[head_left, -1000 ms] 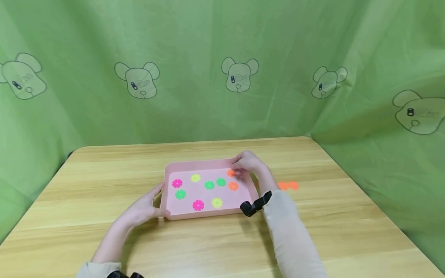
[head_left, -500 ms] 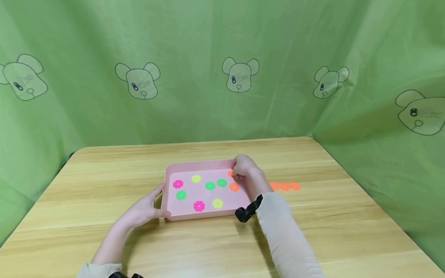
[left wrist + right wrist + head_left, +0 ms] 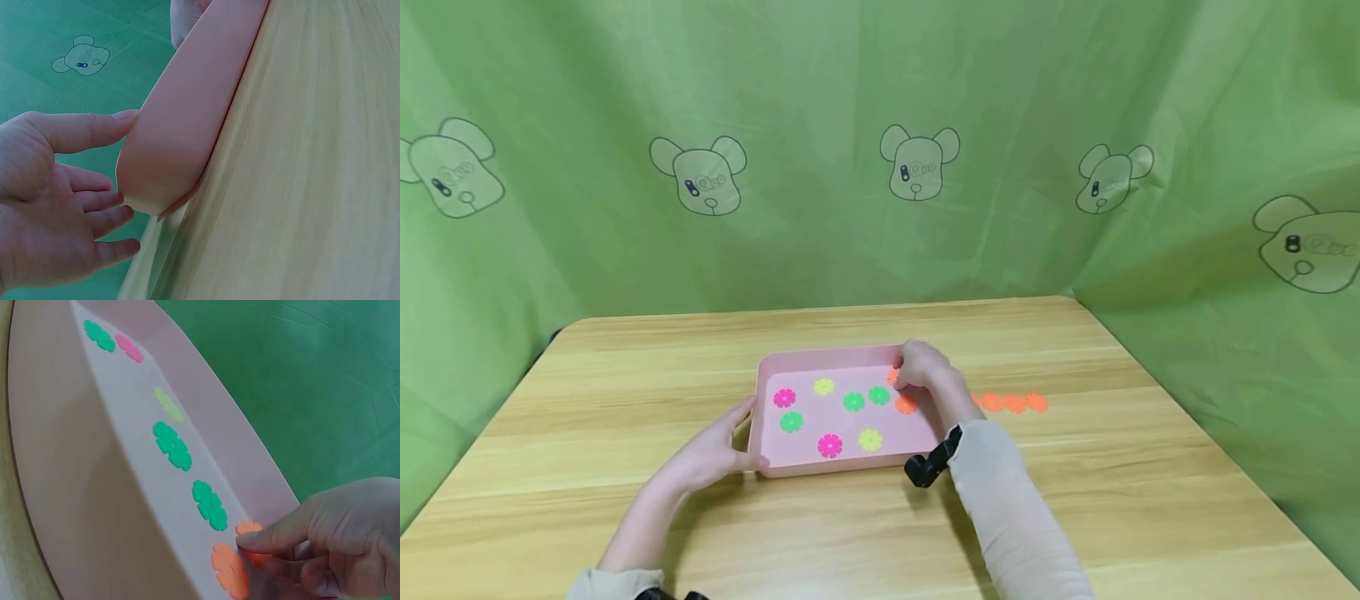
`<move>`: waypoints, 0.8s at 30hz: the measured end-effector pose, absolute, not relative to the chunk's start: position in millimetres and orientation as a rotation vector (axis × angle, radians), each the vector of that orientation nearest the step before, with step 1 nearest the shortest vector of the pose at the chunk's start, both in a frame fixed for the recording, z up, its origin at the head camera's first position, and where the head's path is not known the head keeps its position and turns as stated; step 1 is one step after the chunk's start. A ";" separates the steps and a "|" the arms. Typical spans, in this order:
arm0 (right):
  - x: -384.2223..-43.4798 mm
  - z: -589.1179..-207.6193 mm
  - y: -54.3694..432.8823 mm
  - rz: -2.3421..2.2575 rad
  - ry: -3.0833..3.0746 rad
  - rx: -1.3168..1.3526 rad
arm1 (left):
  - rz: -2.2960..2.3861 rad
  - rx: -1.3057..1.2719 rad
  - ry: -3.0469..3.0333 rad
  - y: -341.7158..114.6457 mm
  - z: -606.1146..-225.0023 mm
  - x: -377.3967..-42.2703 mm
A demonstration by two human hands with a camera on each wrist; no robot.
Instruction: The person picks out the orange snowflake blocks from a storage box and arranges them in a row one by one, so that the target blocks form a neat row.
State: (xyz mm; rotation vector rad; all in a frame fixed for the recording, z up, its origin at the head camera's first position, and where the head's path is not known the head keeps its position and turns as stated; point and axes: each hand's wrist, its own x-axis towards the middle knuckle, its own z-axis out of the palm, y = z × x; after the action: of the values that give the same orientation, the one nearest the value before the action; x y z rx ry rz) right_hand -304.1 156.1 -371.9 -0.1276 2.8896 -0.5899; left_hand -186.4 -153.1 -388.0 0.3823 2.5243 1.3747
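Note:
A shallow pink tray [image 3: 831, 359] lies on the table, with notched plastic discs inside. My left hand [image 3: 703, 457] touches its near left corner; in the left wrist view the thumb meets the rim and the other fingers extend loosely beside the wall. Inside the far right corner my right hand [image 3: 927, 371] pinches an orange notched disc [image 3: 249, 532], its thumb over it and its other fingers curled, partly hiding it. Just nearer lies another orange disc [image 3: 230, 570]. Green discs [image 3: 853, 402], pink discs [image 3: 830, 446] and yellow discs [image 3: 870, 439] lie flat across the tray.
Right of the tray, several orange discs [image 3: 1015, 403] lie in a row on the wooden table [image 3: 1120, 483], partly behind the right forearm. A green curtain [image 3: 820, 250] with printed mouse heads encloses the back and sides.
My right hand has lowered into the tray's far right corner and its fingers have closed on the orange disc, which has shifted slightly left. The left hand stays at its corner.

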 end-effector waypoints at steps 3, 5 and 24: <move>-305.6 -373.6 156.0 -0.623 2.872 -0.180 | 1.369 0.384 2.527 -152.9 -387.2 -185.6; -307.0 -374.3 156.2 -0.643 2.859 -0.229 | 1.370 0.383 2.526 -152.8 -387.0 -185.4; -307.0 -381.8 163.1 -1.145 2.629 -0.332 | 1.364 0.362 2.531 -152.8 -387.6 -185.7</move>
State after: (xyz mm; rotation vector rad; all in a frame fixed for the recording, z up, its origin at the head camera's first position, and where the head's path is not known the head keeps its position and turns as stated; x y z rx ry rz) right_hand -307.0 163.1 -381.8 -0.3322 2.6289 -1.1445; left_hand -185.7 -152.8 -387.6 0.3620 2.5309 1.3638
